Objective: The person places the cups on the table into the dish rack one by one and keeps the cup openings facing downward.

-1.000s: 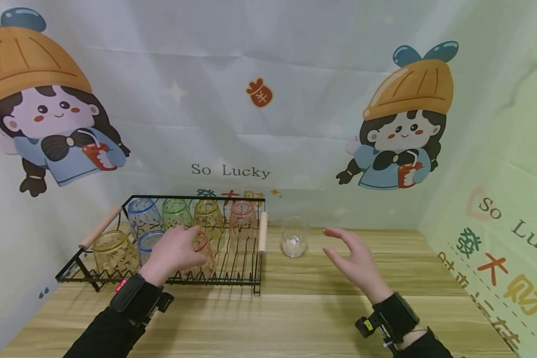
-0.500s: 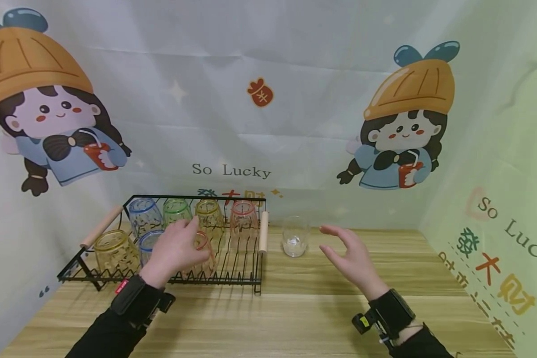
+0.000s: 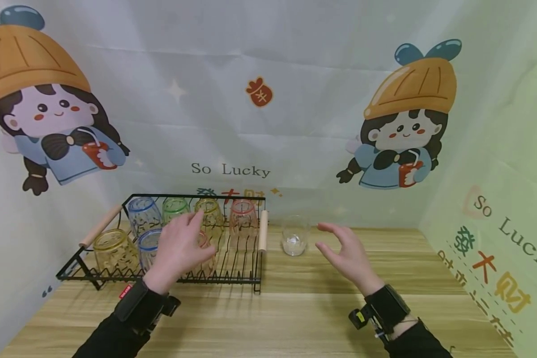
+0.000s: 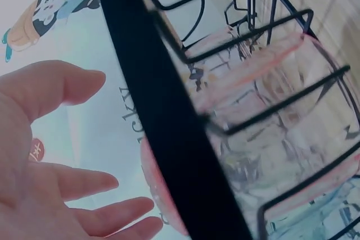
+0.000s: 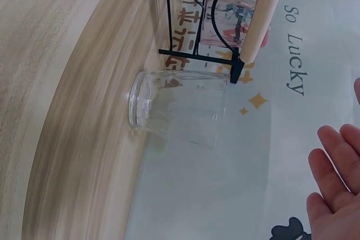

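Open hands beside a rack of tumblers and a clear glass.
The left hand (image 3: 179, 248), fingers spread, hovered over the red-rimmed glass (image 3: 202, 253) inverted in the wire dish rack (image 3: 246, 278); the right hand (image 3: 346, 256), relaxed, was near the clear glass (image 3: 294, 235) on the table (image 3: 295, 308). Both glasses looked light, rigid, slick and breakable, best gripped around the body.

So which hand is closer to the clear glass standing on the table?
The right hand: it hangs open just beside the clear glass. The left hand is farther off, over the rack.
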A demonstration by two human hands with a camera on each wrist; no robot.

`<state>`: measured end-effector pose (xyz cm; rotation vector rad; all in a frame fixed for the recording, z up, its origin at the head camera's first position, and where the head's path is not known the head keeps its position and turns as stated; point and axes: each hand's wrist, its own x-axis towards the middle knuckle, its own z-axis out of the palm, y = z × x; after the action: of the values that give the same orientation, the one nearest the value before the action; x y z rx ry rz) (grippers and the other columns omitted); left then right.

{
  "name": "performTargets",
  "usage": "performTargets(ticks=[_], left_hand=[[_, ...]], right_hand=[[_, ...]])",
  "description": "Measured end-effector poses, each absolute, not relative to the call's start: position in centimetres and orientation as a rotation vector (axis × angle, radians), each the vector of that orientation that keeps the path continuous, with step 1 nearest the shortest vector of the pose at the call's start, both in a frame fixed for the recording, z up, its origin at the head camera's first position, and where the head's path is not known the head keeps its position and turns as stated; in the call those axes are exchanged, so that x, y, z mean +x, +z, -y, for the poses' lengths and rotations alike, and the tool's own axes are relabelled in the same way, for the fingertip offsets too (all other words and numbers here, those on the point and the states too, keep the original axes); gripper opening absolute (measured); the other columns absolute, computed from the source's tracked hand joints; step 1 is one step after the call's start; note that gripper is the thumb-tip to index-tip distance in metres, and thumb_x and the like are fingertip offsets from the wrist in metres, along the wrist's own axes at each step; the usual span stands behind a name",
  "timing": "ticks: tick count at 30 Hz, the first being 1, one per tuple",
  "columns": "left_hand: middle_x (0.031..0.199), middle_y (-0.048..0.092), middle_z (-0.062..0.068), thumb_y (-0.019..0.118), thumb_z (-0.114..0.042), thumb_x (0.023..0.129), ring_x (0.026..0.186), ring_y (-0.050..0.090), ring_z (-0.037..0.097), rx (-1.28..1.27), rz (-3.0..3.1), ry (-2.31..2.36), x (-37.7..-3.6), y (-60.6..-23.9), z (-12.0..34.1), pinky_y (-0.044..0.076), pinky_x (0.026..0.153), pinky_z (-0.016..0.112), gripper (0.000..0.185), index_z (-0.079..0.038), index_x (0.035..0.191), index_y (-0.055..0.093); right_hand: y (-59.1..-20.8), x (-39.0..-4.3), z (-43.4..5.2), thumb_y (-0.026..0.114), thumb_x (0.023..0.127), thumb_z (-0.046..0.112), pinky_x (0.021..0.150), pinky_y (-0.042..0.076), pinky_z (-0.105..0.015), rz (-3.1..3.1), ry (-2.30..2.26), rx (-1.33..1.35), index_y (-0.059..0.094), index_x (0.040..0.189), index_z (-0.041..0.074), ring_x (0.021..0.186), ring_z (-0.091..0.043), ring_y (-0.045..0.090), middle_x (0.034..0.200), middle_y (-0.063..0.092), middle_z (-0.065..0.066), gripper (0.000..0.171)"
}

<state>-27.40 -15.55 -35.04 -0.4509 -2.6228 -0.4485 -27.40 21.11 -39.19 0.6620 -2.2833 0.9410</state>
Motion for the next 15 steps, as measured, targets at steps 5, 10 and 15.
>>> performTargets(ticks=[5, 10, 15], left_hand=[[0.137, 0.047, 0.034, 0.076, -0.027, 0.083, 0.127, 0.041, 0.051, -0.47, 2.59, -0.444, -27.1, -35.3, 15.0, 0.029, 0.109, 0.066, 0.082, 0.007, 0.147, 0.038], [0.138, 0.046, 0.034, 0.078, -0.027, 0.083, 0.129, 0.039, 0.05, -0.48, 2.579, -0.445, -26.8, -35.4, 14.6, 0.027, 0.111, 0.064, 0.082, 0.007, 0.146, 0.04], [0.136, 0.048, 0.032, 0.079, -0.029, 0.081, 0.127, 0.042, 0.049, -0.505, 2.541, -0.401, -26.7, -35.7, 14.4, 0.03, 0.11, 0.063, 0.082, 0.007, 0.145, 0.042]], right_hand=[[-39.4, -27.6, -21.0, 0.075, 0.087, 0.006, 0.101, 0.044, -0.055, 2.304, 0.93, 0.645, 0.061, 0.128, -0.003, 0.116, -0.037, 0.055, 0.125, 0.064, -0.018, 0.045], [-39.4, -27.8, -20.9, 0.075, 0.087, 0.007, 0.101, 0.043, -0.055, 2.315, 0.918, 0.641, 0.06, 0.128, -0.004, 0.117, -0.038, 0.054, 0.126, 0.063, -0.019, 0.044], [-39.7, -28.1, -20.7, 0.076, 0.086, 0.006, 0.101, 0.044, -0.055, 2.306, 0.868, 0.652, 0.061, 0.127, -0.004, 0.116, -0.038, 0.055, 0.125, 0.064, -0.019, 0.045]])
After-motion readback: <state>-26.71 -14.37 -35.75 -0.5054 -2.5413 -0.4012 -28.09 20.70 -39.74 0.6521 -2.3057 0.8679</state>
